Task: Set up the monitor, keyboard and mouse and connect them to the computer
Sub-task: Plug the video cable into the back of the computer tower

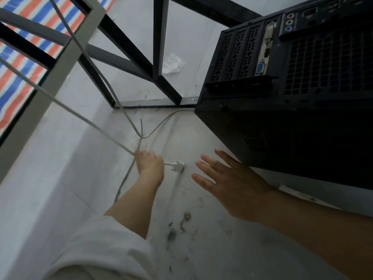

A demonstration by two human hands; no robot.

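Head | left hand (150,164) grips cable (80,116) | stained floor (201,229)

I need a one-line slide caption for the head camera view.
Left hand grips a white cable near its plug; open right hand reaches beside the computer tower.

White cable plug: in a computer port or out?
Out. The plug hangs loose above the floor, its cable held by the left hand, away from the computer.
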